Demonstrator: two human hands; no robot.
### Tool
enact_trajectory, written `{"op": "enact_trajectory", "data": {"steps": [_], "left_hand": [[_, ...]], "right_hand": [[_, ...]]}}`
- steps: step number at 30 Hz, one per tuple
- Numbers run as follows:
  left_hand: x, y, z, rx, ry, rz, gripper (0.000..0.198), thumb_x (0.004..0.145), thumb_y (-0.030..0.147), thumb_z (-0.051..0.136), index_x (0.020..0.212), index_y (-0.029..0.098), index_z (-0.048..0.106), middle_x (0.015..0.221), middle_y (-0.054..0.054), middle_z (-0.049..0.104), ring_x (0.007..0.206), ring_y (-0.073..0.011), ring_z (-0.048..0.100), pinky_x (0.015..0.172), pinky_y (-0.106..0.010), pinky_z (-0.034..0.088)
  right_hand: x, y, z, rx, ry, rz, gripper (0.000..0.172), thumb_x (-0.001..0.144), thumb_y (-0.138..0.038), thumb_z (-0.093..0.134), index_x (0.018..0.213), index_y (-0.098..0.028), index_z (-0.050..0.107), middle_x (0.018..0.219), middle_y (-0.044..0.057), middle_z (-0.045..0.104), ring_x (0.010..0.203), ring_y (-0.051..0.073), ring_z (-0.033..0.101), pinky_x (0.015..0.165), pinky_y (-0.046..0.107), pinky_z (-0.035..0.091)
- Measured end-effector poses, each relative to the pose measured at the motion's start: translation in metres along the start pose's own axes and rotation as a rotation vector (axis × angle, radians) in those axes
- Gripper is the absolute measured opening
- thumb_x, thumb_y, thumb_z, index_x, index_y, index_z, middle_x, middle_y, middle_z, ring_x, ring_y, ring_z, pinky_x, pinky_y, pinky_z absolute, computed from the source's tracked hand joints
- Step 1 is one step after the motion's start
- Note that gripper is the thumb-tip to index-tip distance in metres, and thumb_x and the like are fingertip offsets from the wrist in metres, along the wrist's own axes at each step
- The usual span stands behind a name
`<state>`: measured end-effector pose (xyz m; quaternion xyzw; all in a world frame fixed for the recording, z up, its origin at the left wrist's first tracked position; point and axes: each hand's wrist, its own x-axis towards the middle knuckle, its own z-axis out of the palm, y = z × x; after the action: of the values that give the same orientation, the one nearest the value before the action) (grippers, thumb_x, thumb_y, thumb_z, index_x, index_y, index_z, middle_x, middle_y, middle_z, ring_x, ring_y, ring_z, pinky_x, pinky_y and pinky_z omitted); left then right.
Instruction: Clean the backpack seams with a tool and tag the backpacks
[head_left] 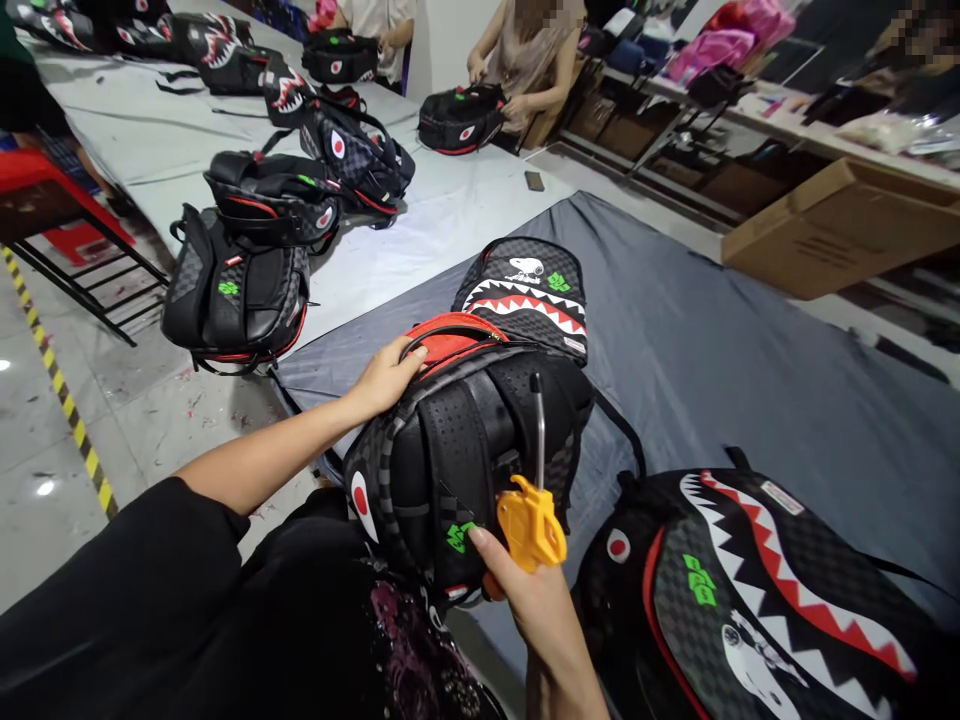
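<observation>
Clamped around the yellow air gun (pixel 531 525), the right hand (pixel 536 600) comes up from the bottom edge, thumb on the gun's body, its thin metal nozzle pointing up along the back panel of the black backpack (pixel 465 450) standing on the grey table (pixel 712 340) just before the person. The left hand (pixel 386 378) reaches in on a bare, outstretched forearm, palm down, fingers curled tight over the backpack's red-lined top rim. The right fingers are hidden behind the gun, dark clothing covers the backpack's base, and a shark-mouth backpack (pixel 757 600) is cut off at lower right.
</observation>
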<state>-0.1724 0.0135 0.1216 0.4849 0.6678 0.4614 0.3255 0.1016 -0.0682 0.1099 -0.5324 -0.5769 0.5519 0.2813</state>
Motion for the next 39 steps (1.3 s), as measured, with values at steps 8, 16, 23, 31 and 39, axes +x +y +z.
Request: {"op": "enact_trajectory", "data": {"steps": [8, 16, 23, 31, 39], "left_hand": [[0.000, -0.004, 0.000, -0.056, 0.018, -0.010, 0.032, 0.091, 0.042, 0.043, 0.095, 0.016, 0.061, 0.080, -0.002, 0.070, 0.076, -0.0173, 0.065, 0.071, -0.026, 0.047], [-0.004, -0.005, -0.003, -0.083, 0.008, 0.024, 0.035, 0.090, 0.046, 0.043, 0.085, 0.016, 0.059, 0.073, -0.002, 0.066, 0.065, -0.0135, 0.059, 0.062, -0.024, 0.044], [-0.007, -0.010, -0.003, -0.089, -0.007, 0.021, 0.037, 0.088, 0.049, 0.043, 0.088, 0.016, 0.059, 0.073, -0.001, 0.066, 0.066, -0.0138, 0.057, 0.062, -0.024, 0.043], [-0.005, -0.026, -0.003, -0.108, -0.008, -0.002, 0.042, 0.084, 0.057, 0.044, 0.082, 0.017, 0.059, 0.073, -0.002, 0.063, 0.074, -0.0177, 0.058, 0.066, -0.027, 0.045], [-0.005, -0.034, -0.003, -0.155, -0.011, -0.026, 0.049, 0.083, 0.059, 0.047, 0.093, 0.015, 0.067, 0.071, -0.003, 0.063, 0.085, -0.0218, 0.061, 0.075, -0.030, 0.048]], "right_hand": [[-0.005, -0.005, -0.016, -0.132, 0.112, 0.130, 0.058, 0.063, -0.058, 0.077, 0.108, -0.023, 0.067, 0.113, 0.009, 0.070, 0.108, 0.030, 0.065, 0.096, 0.044, 0.052], [0.001, -0.015, -0.032, -0.211, 0.217, 0.026, 0.051, 0.064, -0.056, 0.076, 0.098, -0.019, 0.064, 0.091, 0.008, 0.072, 0.084, 0.025, 0.068, 0.075, 0.036, 0.058], [0.002, -0.011, -0.031, -0.193, 0.254, -0.041, 0.048, 0.066, -0.052, 0.076, 0.098, -0.019, 0.063, 0.095, 0.007, 0.072, 0.087, 0.023, 0.068, 0.077, 0.032, 0.057], [0.001, -0.010, -0.015, -0.137, 0.181, -0.024, 0.044, 0.070, -0.051, 0.073, 0.101, -0.020, 0.063, 0.091, 0.005, 0.071, 0.082, 0.020, 0.067, 0.074, 0.030, 0.057], [0.000, -0.005, -0.012, -0.113, 0.195, 0.049, 0.056, 0.068, -0.052, 0.075, 0.112, -0.019, 0.063, 0.101, 0.007, 0.071, 0.095, 0.023, 0.066, 0.088, 0.036, 0.055]]}}
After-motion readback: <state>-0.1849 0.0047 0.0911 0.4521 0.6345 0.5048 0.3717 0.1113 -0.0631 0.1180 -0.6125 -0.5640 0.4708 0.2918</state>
